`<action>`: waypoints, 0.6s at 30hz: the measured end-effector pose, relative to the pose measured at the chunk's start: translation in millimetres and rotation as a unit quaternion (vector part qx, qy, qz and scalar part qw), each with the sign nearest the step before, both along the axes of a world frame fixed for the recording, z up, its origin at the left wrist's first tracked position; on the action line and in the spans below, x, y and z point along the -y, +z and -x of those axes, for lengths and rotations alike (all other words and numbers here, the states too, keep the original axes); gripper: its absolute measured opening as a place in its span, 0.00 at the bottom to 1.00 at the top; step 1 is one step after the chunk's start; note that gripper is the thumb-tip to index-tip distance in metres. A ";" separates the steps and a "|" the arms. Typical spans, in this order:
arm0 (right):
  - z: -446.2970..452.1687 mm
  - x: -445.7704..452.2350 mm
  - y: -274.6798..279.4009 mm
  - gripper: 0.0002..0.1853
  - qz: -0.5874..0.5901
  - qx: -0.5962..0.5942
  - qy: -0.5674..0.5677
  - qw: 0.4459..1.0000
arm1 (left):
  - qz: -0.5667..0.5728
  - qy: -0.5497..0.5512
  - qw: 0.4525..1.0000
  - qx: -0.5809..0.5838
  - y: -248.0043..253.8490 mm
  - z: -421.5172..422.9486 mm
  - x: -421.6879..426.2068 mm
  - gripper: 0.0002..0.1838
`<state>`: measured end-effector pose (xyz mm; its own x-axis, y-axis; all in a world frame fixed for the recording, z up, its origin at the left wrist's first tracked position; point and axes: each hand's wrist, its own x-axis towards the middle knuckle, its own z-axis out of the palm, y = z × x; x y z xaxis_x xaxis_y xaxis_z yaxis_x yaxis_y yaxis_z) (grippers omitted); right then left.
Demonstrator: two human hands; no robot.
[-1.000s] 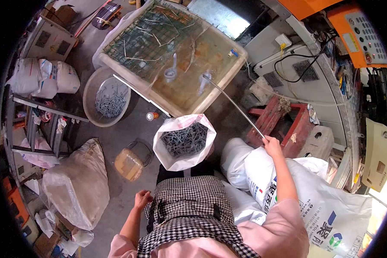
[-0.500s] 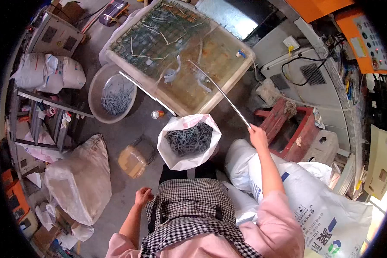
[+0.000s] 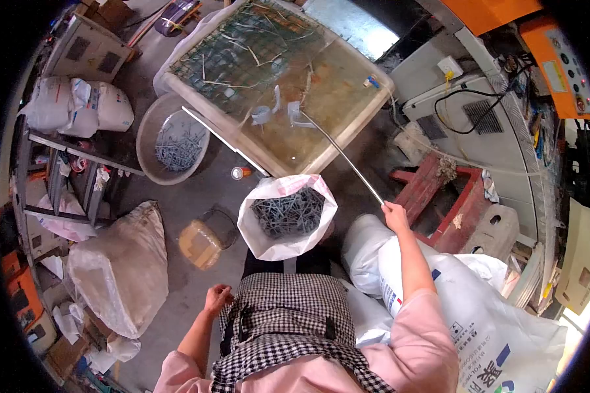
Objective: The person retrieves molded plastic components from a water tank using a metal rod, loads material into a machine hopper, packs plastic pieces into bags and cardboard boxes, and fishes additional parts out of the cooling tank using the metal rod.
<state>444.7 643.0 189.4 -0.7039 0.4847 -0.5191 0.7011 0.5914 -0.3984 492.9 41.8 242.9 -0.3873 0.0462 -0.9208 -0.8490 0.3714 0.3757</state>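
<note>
My right hand (image 3: pixel 395 216) is wrapped round the near end of a long thin metal rod (image 3: pixel 354 168). The rod's far tip reaches into a water-filled tub (image 3: pixel 355 121), beside a pale piece (image 3: pixel 295 114) in the water. Another pale, curved piece (image 3: pixel 262 115) lies just left of it. My left hand (image 3: pixel 218 299) hangs low by the checked apron (image 3: pixel 288 304), fingers curled; whether they hold anything is too small to tell. Between the tub and my lap stands an open white sack (image 3: pixel 249 234) full of grey plastic-looking strips (image 3: pixel 288 213).
A round basin (image 3: pixel 144 147) with grey strips stands left of the tub, a can (image 3: pixel 240 173) near it. Full white sacks (image 3: pixel 465 295) lie at right by a red frame (image 3: pixel 462 216). A large sack (image 3: pixel 121 268) and metal rack (image 3: pixel 78 154) are at left.
The rod's tip first swung left and up across the water, then came down beside the right pale piece. That piece has shifted left toward the other one. My left hand has stayed nearly in place.
</note>
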 end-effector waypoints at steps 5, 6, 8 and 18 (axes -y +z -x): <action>28.9 15.9 -55.1 0.17 0.070 -0.017 -0.017 0.997 | 0.041 -0.035 0.999 0.001 -11.7 -17.6 1.3 0.12; 36.3 21.1 -72.2 0.17 0.081 -0.019 -0.032 0.996 | 0.040 -0.020 0.999 0.011 -11.8 -20.9 0.0 0.12; 52.3 34.9 -104.5 0.17 0.099 -0.037 -0.061 0.993 | 0.038 -0.020 0.999 0.015 -13.1 -26.0 -3.3 0.12; 197.7 104.1 -203.8 0.15 0.113 -0.085 0.020 0.990 | 0.069 0.003 0.997 0.041 -13.5 -20.7 -34.1 0.12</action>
<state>247.0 538.9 -14.4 -0.8073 0.3390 -0.4830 0.5895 0.4998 -0.6346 513.6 75.8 229.4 -0.3101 -0.0855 -0.9469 -0.8776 0.4087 0.2505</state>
